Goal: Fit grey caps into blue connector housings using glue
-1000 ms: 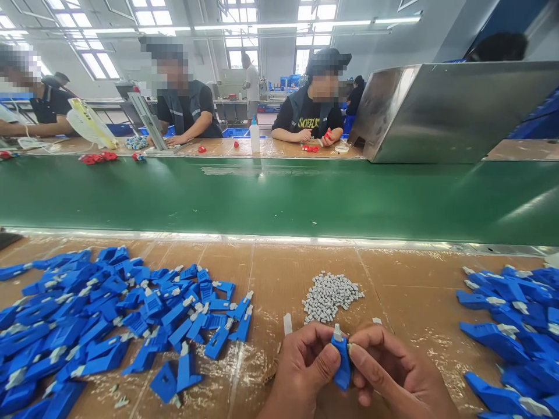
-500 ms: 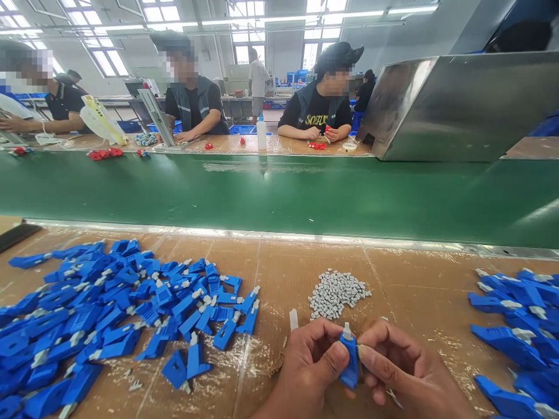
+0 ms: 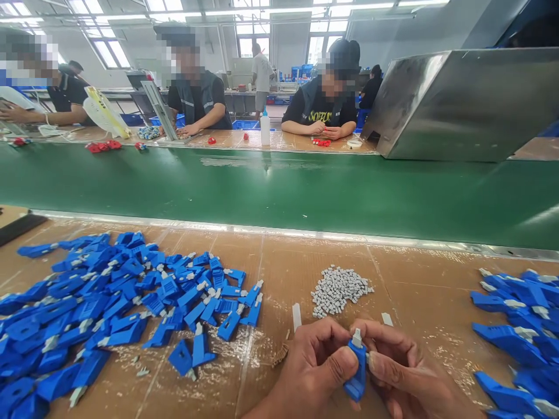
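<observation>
A small blue plastic part point(image 3: 357, 372) with a grey tip at its top is pinched between both my hands just above the near table edge. My left hand point(image 3: 312, 366) grips it from the left with thumb and curled fingers. My right hand point(image 3: 402, 372) presses on it from the right with the thumb. A heap of small grey inserts point(image 3: 338, 288) lies just beyond my hands. A wide pile of blue parts point(image 3: 105, 302) covers the table at my left, and another pile of blue parts point(image 3: 519, 326) lies at my right.
A green conveyor belt point(image 3: 279, 192) runs across beyond my brown table point(image 3: 419, 285). A steel chute point(image 3: 463, 105) stands over the belt at right. Across the belt, people sit handling red parts point(image 3: 322, 142); a white bottle point(image 3: 264, 129) stands there. Two white strips point(image 3: 297, 316) lie near my hands.
The view has tilted and shifted slightly, so the piles sit higher and further right. My hands hold the same blue part, now lower in the frame and a little to the right.
</observation>
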The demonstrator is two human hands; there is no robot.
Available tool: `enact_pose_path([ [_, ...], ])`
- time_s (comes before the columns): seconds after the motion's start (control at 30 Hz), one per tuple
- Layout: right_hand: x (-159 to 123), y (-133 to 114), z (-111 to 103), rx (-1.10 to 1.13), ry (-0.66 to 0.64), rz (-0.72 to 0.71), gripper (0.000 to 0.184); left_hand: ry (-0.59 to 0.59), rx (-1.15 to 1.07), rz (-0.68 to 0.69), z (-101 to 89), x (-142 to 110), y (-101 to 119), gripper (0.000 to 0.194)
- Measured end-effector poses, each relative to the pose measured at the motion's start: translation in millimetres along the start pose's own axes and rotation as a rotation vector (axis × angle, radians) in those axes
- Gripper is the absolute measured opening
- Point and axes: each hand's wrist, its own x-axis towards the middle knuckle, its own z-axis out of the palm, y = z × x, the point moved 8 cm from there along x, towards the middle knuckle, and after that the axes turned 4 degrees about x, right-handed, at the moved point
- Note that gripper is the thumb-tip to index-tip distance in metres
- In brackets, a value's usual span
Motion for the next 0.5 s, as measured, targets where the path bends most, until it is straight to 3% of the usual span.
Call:
enact_pose_path([
  [0.1, 4, 1, -7, -0.023, 0.034, -0.047, 0.042, 0.034, 0.237, -0.032, 0.6, 0, 19, 0.047],
  [0.17, 4, -13, -24, -0.148, 0.104, -0.113, 0.057, 0.14, 0.655, 0.058, -14.9, -5, 58, 0.039],
  [0.23, -6, -50, -55, -0.519, 0.262, -0.219, 0.061, 0.365, 1.233, 0.305, -40.6, -17, 119, 0.029],
  [0.27, -17, -76, -74, -0.776, 0.387, -0.276, 0.054, 0.495, 1.494, 0.393, -55.8, -25, 147, 0.028],
  [0.3, -33, -105, -93, -1.094, 0.551, -0.324, 0.043, 0.654, 1.722, 0.391, -76.1, -32, 169, 0.03],
  [0.37, -67, -152, -134, -1.28, 0.786, -0.35, 0.026, 0.703, 2.058, 0.277, -108.8, -34, 189, 0.038],
  [0.43, -92, -181, -170, -1.393, 0.91, -0.307, 0.017, 0.846, 2.209, 0.301, -121.1, -42, 203, 0.051],
  [0.5, -101, -189, -196, -1.461, 0.916, -0.22, 0.014, 0.943, 2.166, 0.439, -107.6, -49, 204, 0.054],
])
